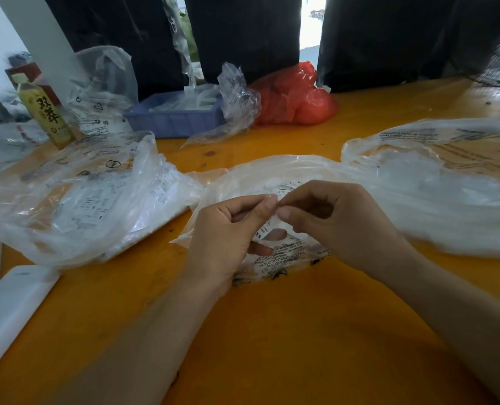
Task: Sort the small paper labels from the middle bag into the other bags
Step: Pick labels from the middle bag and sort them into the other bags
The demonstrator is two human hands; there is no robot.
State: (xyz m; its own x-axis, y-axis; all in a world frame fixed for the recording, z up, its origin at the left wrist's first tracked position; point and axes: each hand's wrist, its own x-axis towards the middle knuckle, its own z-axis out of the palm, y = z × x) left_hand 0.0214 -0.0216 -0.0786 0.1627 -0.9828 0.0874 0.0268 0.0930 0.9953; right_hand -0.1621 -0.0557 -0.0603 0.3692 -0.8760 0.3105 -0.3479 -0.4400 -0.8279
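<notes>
We're over the orange table (272, 331), and three clear bags are spread across it so each sort pile gets its own mouth: the left bag (76, 200), the right bag (436, 194), and between them the middle bag (260, 176) with the labels inside. Our left hand (228, 232) and right hand (339, 226) meet just above it, fingers curled, thumb and forefinger tips pinching one small paper label (273, 204) between them, probably to read its size before we choose a side
</notes>
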